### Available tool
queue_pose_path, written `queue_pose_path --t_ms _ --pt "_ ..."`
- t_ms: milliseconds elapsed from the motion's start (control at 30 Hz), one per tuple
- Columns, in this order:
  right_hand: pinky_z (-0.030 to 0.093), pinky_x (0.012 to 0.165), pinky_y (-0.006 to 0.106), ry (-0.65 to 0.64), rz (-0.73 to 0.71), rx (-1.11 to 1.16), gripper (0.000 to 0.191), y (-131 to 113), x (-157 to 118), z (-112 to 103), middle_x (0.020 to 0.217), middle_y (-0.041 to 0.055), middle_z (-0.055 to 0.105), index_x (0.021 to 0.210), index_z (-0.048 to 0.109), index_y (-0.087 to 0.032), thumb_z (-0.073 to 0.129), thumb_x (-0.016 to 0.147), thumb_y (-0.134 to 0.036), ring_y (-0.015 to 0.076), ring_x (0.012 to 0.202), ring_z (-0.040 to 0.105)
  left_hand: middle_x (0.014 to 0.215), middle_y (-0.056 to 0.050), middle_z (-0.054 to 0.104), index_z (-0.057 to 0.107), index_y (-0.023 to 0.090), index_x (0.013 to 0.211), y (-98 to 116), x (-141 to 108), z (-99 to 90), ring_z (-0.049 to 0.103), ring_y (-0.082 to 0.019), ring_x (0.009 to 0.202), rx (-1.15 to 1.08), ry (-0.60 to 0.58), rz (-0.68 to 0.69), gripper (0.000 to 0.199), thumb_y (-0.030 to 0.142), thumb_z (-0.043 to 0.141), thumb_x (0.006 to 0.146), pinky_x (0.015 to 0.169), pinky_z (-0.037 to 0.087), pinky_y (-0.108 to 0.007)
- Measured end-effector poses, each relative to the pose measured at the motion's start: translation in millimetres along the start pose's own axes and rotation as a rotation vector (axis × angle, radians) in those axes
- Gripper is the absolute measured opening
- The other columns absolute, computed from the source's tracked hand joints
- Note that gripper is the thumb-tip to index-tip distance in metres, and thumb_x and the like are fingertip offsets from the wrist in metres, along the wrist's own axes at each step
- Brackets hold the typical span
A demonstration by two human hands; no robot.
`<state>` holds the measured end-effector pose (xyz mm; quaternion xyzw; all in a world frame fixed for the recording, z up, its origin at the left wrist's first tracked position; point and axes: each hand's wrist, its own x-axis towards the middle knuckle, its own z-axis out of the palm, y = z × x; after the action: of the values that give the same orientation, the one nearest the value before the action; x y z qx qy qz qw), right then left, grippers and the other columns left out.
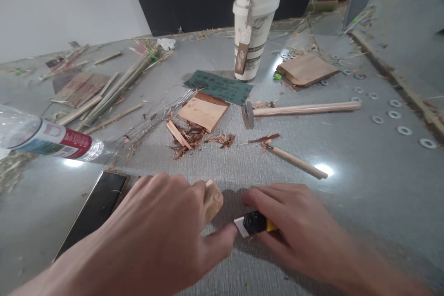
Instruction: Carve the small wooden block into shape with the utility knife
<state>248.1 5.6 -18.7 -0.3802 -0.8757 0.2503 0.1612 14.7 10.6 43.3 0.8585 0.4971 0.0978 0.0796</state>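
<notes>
My left hand [166, 226] is closed round a pale piece of wood [213, 200], whose rounded end sticks out past the fingers. The rest of that wood is hidden by the hand. In my right hand [294, 226] is a utility knife [255, 223] with a black tip and a yellow body, its short blade out and pointing left. The blade's end is close by my left thumb; whether they touch I cannot tell. Beyond the hands lie a thin wooden stick [298, 162], reddish bark shavings [190, 141] and a flat wood piece [204, 111].
A hammer [305, 109] lies behind the stick, near green sandpaper [220, 87] and an upright white cup [255, 27]. Several metal washers [393, 114] are scattered right, by a wooden board [307, 69]. At left are a plastic bottle [52, 136], a phone [93, 210] and bamboo strips [114, 88].
</notes>
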Motion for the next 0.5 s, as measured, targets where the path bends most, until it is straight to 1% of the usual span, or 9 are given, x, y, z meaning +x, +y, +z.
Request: queue_pose_path --t_ms 33,100,167,233,367,433,500 --pt "0.032 0.061 0.031 0.001 -0.004 0.003 0.011 -0.8 0.0 -0.4 0.076 -0.0019 0.062 0.089 0.055 -0.022 0.053 0.084 -0.013 0.0167 0.065 0.056 0.041 0.002 0.055 0.061 0.028 0.061 2.7 2.0 -1.0 0.048 -0.020 0.031 0.022 -0.082 -0.014 0.032 0.052 0.077 0.074 0.041 0.018 -0.035" --pt "0.032 0.062 0.032 0.007 -0.014 0.006 0.012 -2.4 -0.1 -1.3 0.075 -0.0023 0.061 0.090 0.056 -0.022 0.052 0.083 -0.013 0.0167 0.065 0.056 0.040 0.002 0.055 0.060 0.028 0.062 7.2 5.0 -3.2 0.049 -0.020 0.031 0.047 -0.206 -0.043 0.039 0.061 0.077 0.071 0.040 0.017 -0.034" --pt "0.032 0.062 0.032 -0.002 -0.014 -0.003 0.010 -3.9 0.0 -2.3 0.074 -0.0025 0.061 0.090 0.056 -0.023 0.052 0.084 -0.015 0.0169 0.065 0.056 0.041 0.002 0.056 0.060 0.027 0.062 9.5 6.8 -4.9 0.050 -0.020 0.031 0.054 -0.256 -0.046 0.043 0.066 0.077 0.069 0.040 0.017 -0.033" --pt "0.032 0.062 0.032 -0.018 -0.006 -0.022 0.008 -5.3 0.3 -3.0 0.073 -0.0028 0.060 0.089 0.055 -0.023 0.053 0.085 -0.016 0.0171 0.064 0.055 0.042 0.002 0.058 0.060 0.027 0.063 9.9 7.5 -5.5 0.051 -0.021 0.031 0.067 -0.260 -0.040 0.043 0.067 0.078 0.068 0.040 0.016 -0.033" --pt "0.031 0.062 0.034 -0.049 0.013 -0.048 0.006 -7.9 0.7 -3.1 0.074 -0.0032 0.059 0.089 0.053 -0.024 0.055 0.088 -0.019 0.0175 0.064 0.055 0.042 0.001 0.059 0.059 0.027 0.060 8.4 7.0 -3.6 0.052 -0.022 0.031 0.080 -0.239 -0.028 0.045 0.068 0.073 0.073 0.041 0.015 -0.034" --pt "0.031 0.062 0.035 -0.067 0.015 -0.043 0.005 -8.5 0.7 -2.4 0.076 -0.0030 0.060 0.090 0.052 -0.024 0.056 0.090 -0.020 0.0178 0.065 0.055 0.044 0.000 0.060 0.059 0.027 0.060 7.6 6.4 -2.6 0.052 -0.022 0.031 0.060 -0.228 -0.018 0.046 0.069 0.072 0.075 0.042 0.016 -0.034" --pt "0.031 0.062 0.035 -0.077 0.008 -0.033 0.006 -8.6 0.4 -1.4 0.078 -0.0028 0.062 0.091 0.052 -0.024 0.057 0.092 -0.022 0.0179 0.065 0.055 0.044 -0.001 0.060 0.060 0.027 0.060 7.2 6.3 -2.7 0.052 -0.021 0.033 0.043 -0.229 -0.039 0.046 0.070 0.072 0.074 0.042 0.017 -0.034"
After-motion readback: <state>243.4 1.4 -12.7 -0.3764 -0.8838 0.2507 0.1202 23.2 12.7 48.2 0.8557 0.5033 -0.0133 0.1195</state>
